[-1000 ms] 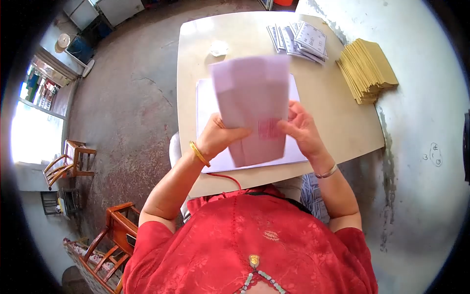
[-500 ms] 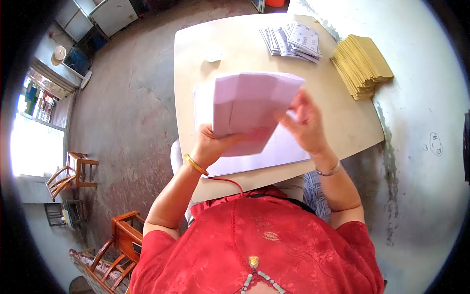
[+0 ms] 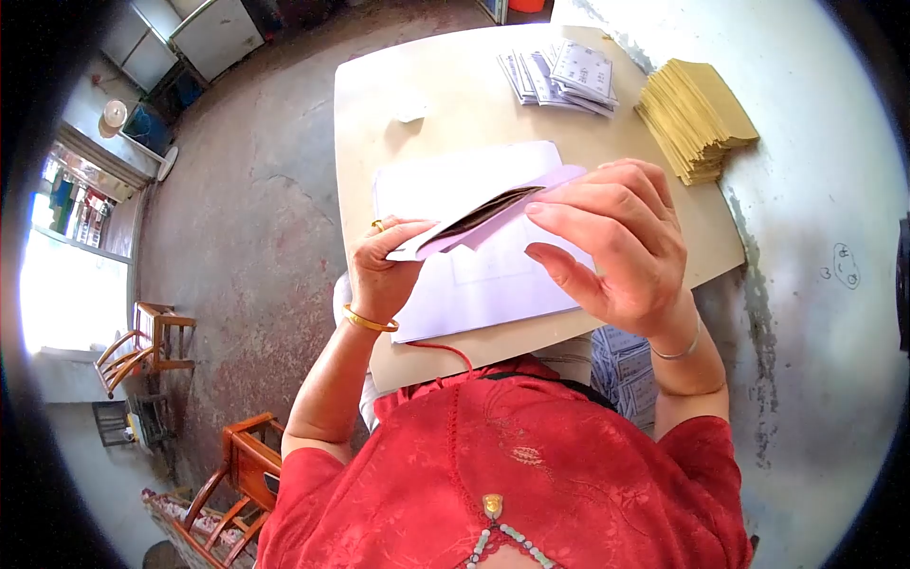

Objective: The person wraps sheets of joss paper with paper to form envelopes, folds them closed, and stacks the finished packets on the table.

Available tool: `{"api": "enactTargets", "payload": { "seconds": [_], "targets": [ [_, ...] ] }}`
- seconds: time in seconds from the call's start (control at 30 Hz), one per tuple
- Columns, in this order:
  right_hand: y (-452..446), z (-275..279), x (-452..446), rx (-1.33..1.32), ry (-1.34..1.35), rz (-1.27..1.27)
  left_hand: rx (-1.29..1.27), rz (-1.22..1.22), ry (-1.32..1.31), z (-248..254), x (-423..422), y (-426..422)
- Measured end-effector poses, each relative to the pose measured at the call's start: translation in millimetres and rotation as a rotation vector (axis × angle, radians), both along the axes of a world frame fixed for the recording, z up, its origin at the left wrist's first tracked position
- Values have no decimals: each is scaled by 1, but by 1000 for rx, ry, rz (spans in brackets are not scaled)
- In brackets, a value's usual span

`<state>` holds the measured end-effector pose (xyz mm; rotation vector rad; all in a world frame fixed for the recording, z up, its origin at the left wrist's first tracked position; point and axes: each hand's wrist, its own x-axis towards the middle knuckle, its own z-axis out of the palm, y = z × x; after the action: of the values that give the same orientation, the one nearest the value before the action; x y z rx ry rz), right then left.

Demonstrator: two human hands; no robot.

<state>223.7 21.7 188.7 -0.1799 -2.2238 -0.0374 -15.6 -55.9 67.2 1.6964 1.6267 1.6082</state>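
The left hand [image 3: 384,275] grips one end of a white paper packet [image 3: 479,229], parted to show brown inside, above white sheets [image 3: 493,289] on the table [image 3: 445,71]; the right hand [image 3: 630,247], thumb and fingers spread (contact uncertain), is at the other end.

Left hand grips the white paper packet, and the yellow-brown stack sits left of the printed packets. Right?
Not quite: the yellow-brown stack sits right of the printed packets, as the head view shows. The left hand does grip the white paper packet.
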Motion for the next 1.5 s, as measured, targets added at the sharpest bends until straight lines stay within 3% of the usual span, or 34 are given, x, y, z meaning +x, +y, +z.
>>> {"api": "enactTargets", "payload": {
  "seconds": [0.4,0.8,1.3,1.5],
  "targets": [
    [-15,10,-2,-36,-126,-31,75,-15,167,8,-4,-1],
    [-17,5,-19,90,-220,13,84,-67,111,12,-5,-1],
    [-6,4,-33,23,-314,128,55,-54,74,-1,-2,0],
    [1,18,-28,-167,-479,176,65,-8,110,-2,-1,-3]
  ]
}}
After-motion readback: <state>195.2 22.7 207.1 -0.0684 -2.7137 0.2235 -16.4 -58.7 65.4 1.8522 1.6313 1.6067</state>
